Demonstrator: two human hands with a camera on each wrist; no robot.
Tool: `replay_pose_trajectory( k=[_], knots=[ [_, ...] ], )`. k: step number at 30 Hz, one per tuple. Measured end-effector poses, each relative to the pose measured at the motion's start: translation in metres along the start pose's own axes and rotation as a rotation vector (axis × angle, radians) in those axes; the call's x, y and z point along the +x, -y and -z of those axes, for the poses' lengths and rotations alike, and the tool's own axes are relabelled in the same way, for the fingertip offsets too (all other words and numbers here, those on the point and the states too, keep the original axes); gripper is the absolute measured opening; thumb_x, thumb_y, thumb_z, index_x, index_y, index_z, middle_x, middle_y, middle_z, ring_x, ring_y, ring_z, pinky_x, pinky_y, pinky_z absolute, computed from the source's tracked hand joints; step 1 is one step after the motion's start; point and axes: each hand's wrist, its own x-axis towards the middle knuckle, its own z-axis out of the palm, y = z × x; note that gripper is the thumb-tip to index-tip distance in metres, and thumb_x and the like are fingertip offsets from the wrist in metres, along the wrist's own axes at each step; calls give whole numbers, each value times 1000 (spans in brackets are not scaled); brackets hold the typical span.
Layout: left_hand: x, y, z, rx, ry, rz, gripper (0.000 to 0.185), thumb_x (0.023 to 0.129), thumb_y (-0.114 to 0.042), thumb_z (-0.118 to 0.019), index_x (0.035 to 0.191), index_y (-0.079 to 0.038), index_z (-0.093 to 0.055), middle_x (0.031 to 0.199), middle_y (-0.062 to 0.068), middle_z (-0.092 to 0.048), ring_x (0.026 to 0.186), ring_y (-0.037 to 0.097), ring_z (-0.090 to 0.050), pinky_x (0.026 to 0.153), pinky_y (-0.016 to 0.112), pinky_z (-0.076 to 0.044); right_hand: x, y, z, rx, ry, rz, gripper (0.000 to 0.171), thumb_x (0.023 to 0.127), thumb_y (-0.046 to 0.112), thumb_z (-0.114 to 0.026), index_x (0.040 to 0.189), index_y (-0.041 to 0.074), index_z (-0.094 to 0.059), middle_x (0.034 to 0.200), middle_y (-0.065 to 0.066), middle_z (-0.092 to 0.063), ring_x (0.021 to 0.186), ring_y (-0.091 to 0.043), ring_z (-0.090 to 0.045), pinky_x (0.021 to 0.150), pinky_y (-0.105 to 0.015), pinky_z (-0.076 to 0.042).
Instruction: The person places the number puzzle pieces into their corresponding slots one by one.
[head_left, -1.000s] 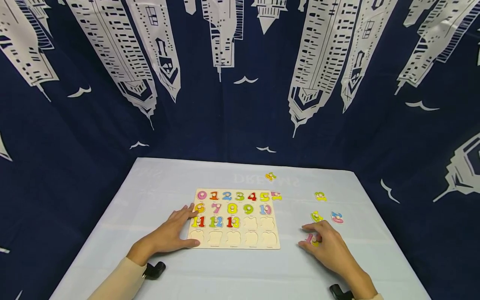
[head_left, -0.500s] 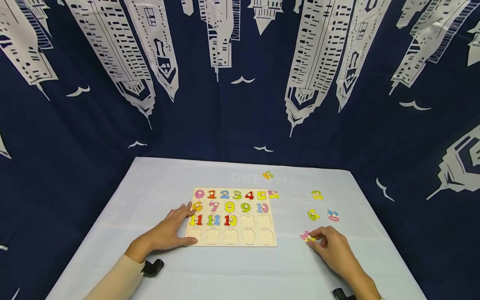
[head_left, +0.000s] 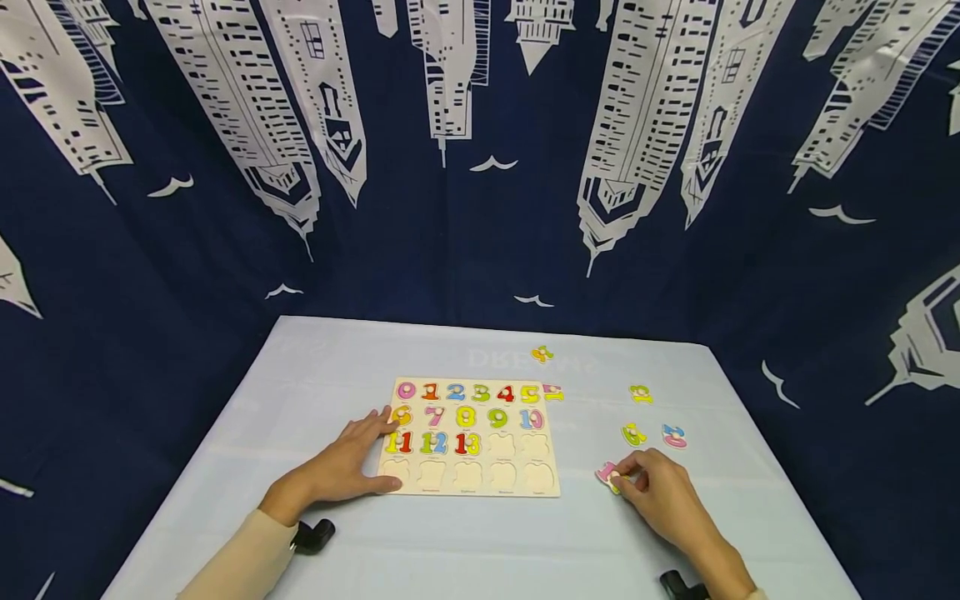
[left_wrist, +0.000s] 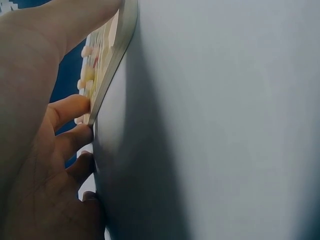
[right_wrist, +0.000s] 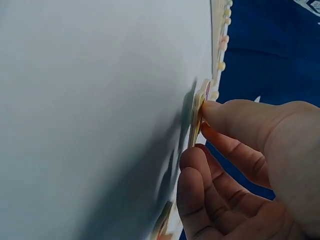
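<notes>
A wooden number puzzle board (head_left: pixel 474 487) lies in the middle of the pale table, with coloured numbers in its upper rows and several bare slots in its lower rows. My left hand (head_left: pixel 352 460) rests flat against the board's left edge (left_wrist: pixel 107 70), fingers straight. My right hand (head_left: pixel 651 487) pinches a pink and yellow number piece (head_left: pixel 607 475) on the table right of the board; the right wrist view shows thumb and fingers on that thin piece (right_wrist: pixel 198 117).
Loose number pieces lie on the table: one (head_left: pixel 542 354) behind the board, one (head_left: pixel 553 392) at its top right corner, and others (head_left: pixel 641 393) (head_left: pixel 633 434) (head_left: pixel 674 436) to the right. A dark city-print curtain (head_left: pixel 480 167) encloses the table.
My right hand has closed its fingertips on the pink and yellow piece and drawn it slightly left toward the board. My left hand has stayed on the board's edge.
</notes>
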Motion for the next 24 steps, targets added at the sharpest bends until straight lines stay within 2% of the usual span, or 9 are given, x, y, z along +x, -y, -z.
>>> replay_pose_trajectory(
  k=[12,24],
  knots=[
    [1,2,0,6,4,0,106,94,-59,-94,177,-13,-46,197,12,-23,183,46,-21,147,73,-21,24,48,-18,92,54,75,13,97,10,-94,103,16,-83,91,3,-67,75,-5,-55,66,-21,-47],
    [0,3,1,-5,5,-8,107,94,-60,-94,177,-12,-46,197,12,-23,182,48,-22,146,74,-21,54,91,-42,127,130,249,14,98,5,-91,102,15,-83,94,2,-68,79,-9,-60,69,-20,-50]
  ],
)
